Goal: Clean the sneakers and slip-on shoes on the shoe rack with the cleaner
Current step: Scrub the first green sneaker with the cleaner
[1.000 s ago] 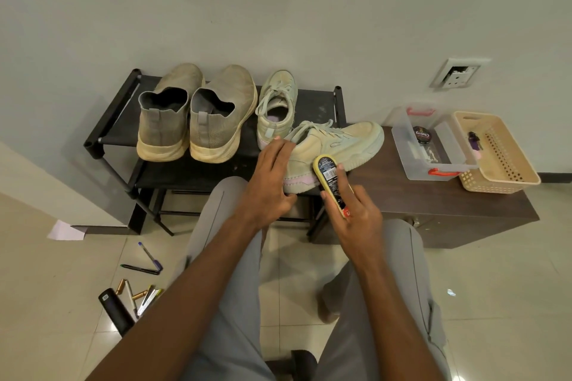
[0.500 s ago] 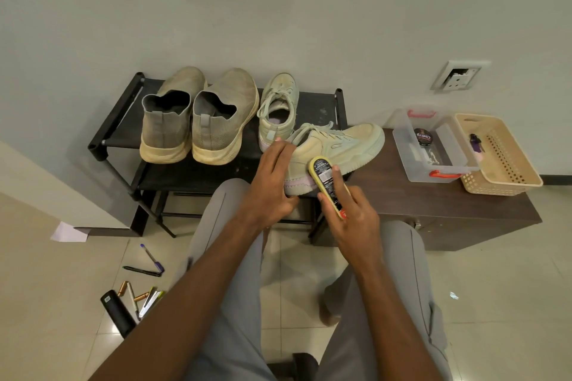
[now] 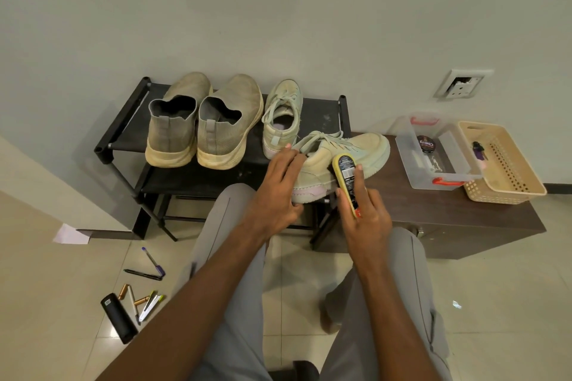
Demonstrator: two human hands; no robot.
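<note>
A pale green sneaker (image 3: 356, 151) lies sideways across the right end of the black shoe rack (image 3: 123, 136) and the brown cabinet (image 3: 464, 213). My left hand (image 3: 275, 192) holds its heel end, fingers over the collar and thumb under the sole. My right hand (image 3: 365, 216) grips a flat yellow cleaner applicator (image 3: 345, 179) and presses its upper end against the sneaker's side. The second green sneaker (image 3: 283, 114) stands upright on the rack behind. Two grey slip-on shoes (image 3: 173, 130) (image 3: 229, 127) stand side by side at the rack's left, heels toward me.
On the cabinet sit a clear plastic box (image 3: 433, 151) holding a polish tin and a beige basket (image 3: 501, 164). Pens (image 3: 153, 263), markers and a black cylinder (image 3: 119, 318) lie on the tiled floor at left. A wall socket (image 3: 462, 83) is at right. My knees are below the rack.
My right hand has slid the applicator a little to the right along the sneaker's side. My left hand keeps its hold on the heel.
</note>
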